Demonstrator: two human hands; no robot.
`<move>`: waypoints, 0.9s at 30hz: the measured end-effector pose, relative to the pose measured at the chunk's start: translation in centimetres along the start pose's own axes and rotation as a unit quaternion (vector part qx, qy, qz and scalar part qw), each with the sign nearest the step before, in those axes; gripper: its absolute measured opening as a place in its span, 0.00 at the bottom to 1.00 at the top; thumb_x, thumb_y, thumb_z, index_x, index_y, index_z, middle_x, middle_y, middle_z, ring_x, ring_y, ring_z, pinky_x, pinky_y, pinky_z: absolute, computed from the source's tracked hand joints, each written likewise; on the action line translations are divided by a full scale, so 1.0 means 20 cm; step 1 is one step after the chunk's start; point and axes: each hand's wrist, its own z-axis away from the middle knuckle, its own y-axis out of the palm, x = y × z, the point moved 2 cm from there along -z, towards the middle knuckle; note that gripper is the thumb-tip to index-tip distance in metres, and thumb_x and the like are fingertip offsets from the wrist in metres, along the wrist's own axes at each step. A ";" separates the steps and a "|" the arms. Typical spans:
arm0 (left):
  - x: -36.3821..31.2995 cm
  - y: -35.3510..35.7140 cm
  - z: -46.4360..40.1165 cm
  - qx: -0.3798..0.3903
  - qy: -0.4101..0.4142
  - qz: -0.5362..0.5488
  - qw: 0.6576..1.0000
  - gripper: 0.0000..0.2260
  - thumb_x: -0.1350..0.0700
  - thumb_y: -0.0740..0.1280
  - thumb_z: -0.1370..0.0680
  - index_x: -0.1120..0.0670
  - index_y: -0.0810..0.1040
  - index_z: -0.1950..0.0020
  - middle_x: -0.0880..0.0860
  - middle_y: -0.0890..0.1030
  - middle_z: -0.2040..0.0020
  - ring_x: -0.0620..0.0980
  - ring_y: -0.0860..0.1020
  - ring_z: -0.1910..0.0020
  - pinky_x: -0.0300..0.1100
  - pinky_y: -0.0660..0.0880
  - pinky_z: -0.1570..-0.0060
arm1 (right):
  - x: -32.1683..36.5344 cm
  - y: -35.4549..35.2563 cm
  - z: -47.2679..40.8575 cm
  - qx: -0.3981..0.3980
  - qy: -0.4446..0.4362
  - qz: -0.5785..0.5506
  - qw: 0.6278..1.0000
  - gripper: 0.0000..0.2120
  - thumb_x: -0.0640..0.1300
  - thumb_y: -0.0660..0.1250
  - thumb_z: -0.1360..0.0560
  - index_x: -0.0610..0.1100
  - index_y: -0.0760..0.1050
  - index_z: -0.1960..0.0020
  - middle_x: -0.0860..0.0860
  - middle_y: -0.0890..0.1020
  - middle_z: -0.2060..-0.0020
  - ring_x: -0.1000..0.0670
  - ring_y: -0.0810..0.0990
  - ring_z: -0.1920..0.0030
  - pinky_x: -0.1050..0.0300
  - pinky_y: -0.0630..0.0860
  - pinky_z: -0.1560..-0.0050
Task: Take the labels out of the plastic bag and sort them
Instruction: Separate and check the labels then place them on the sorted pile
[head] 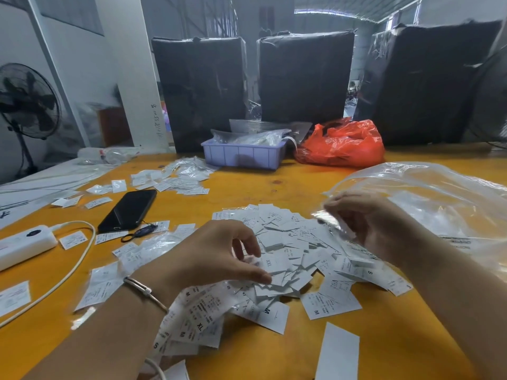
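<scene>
A heap of white size labels, printed S, M, XL and XXL, lies on the yellow table in front of me. My left hand hovers over the heap's near left side with fingers curled, thumb and fingertips touching labels. My right hand grips the mouth edge of a large clear plastic bag, which billows to the right above the table. Whether labels remain inside the bag cannot be made out.
A black phone, a white power bank with its cable, and scattered small label packets lie to the left. A lilac tray, a red plastic bag and black wrapped bales stand at the back. A fan stands far left.
</scene>
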 end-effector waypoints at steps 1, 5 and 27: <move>-0.01 0.01 0.00 -0.007 0.008 -0.005 1.000 0.22 0.32 0.76 0.42 0.42 0.82 0.54 0.40 0.81 0.55 0.38 0.79 0.54 0.30 0.73 0.62 | 0.00 0.04 0.01 0.034 0.009 0.003 0.999 0.03 0.38 0.69 0.31 0.38 0.78 0.60 0.48 0.76 0.72 0.54 0.70 0.74 0.62 0.67 0.73; -0.02 0.03 -0.01 -0.010 0.021 -0.007 1.000 0.15 0.43 0.80 0.35 0.43 0.82 0.52 0.41 0.81 0.54 0.38 0.79 0.55 0.29 0.73 0.61 | -0.04 0.18 0.04 0.110 0.031 0.004 0.993 0.08 0.38 0.72 0.35 0.38 0.78 0.57 0.42 0.82 0.67 0.53 0.71 0.75 0.65 0.67 0.77; -0.02 0.02 -0.01 -0.090 0.032 -0.010 0.995 0.04 0.56 0.75 0.30 0.48 0.84 0.64 0.44 0.83 0.64 0.43 0.80 0.63 0.52 0.80 0.59 | -0.03 0.16 0.07 -0.123 -0.185 0.162 0.961 0.17 0.26 0.60 0.26 0.42 0.85 0.57 0.43 0.83 0.67 0.48 0.80 0.71 0.60 0.79 0.69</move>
